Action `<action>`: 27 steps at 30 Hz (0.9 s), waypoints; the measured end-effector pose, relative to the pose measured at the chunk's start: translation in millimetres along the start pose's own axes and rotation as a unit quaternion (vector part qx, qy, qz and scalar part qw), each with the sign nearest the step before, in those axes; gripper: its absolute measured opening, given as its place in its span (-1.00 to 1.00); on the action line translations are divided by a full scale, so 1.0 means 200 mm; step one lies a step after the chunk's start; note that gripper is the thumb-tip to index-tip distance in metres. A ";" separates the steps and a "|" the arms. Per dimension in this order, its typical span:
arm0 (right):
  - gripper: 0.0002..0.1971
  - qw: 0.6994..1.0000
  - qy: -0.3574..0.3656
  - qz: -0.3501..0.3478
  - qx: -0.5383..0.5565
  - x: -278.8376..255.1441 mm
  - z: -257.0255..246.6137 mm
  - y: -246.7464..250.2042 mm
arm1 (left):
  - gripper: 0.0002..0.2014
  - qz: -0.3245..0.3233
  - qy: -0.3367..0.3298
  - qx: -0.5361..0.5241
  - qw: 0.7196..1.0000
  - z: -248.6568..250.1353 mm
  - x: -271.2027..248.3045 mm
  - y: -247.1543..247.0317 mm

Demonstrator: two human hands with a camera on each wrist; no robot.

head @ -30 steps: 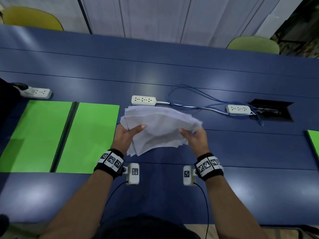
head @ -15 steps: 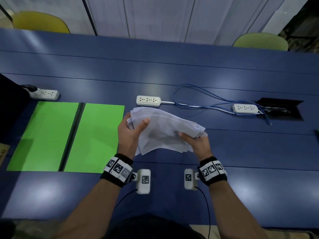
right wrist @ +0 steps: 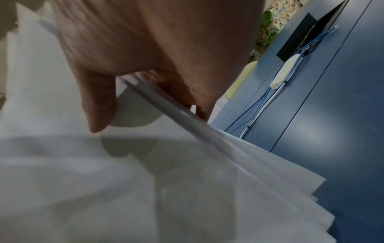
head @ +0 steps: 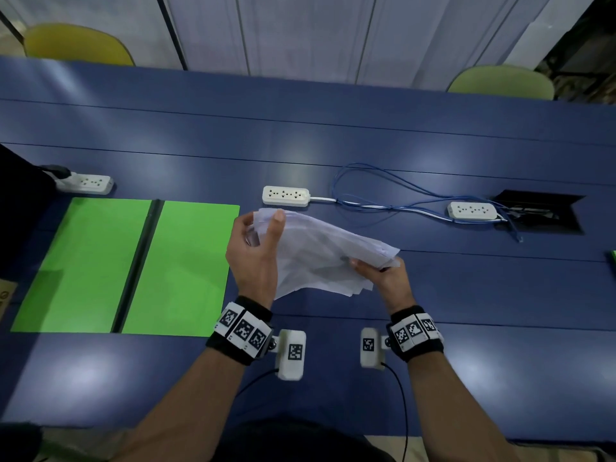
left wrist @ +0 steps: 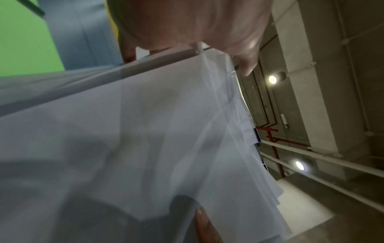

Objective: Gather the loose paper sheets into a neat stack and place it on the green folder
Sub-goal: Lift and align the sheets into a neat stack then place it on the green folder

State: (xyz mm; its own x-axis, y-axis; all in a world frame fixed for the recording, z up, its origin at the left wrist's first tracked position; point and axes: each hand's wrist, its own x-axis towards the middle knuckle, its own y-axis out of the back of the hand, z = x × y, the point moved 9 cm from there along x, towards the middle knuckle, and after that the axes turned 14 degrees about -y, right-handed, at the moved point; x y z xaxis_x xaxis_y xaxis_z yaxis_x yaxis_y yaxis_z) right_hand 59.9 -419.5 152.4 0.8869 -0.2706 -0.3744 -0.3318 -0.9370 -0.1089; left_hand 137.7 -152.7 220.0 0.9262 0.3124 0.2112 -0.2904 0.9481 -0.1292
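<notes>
Between the two hands, above the table (head: 466,295), the paper sheets (head: 320,255) hang light, floppy and fanned. The left hand (head: 255,258) pinches the far corner, the right hand (head: 383,273) the near edge; a grip on opposite edges seems best, just beside the green folder (head: 180,268).

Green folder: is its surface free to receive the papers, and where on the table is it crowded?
The open green folder lies bare on both halves, left of the paper sheets gripped by the left hand and right hand. Crowded: the far strip, with the power strips and blue cable. The near table shows bare.
</notes>
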 end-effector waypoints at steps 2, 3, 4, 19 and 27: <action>-0.68 1.000 0.002 -0.010 0.004 -0.01 0.00 -0.02 | -0.56 0.004 -0.025 0.030 0.999 0.05 0.00 0.00; -0.66 1.000 0.003 -0.017 0.007 -0.01 0.00 -0.02 | -0.53 0.007 -0.034 0.050 0.998 0.06 0.00 -0.01; -0.65 1.000 0.002 -0.023 0.007 -0.02 0.00 -0.03 | -0.52 0.012 -0.035 0.063 0.997 0.07 0.01 -0.01; -0.72 0.999 -0.018 -0.027 -0.004 0.01 0.03 -0.03 | -0.55 0.026 -0.029 0.082 0.996 0.02 0.07 0.04; -0.75 0.998 -0.039 -0.013 0.037 0.02 0.05 -0.01 | -0.66 -0.023 -0.042 0.017 0.999 0.00 0.12 0.05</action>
State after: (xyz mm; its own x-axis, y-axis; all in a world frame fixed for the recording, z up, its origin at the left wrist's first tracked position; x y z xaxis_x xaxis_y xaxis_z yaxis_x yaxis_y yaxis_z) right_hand 60.7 -415.6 142.0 0.8694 -0.2251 -0.4399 -0.3337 -0.9241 -0.1865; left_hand 157.2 -135.8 223.2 0.9159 0.2705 0.2967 -0.2568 0.9627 -0.0853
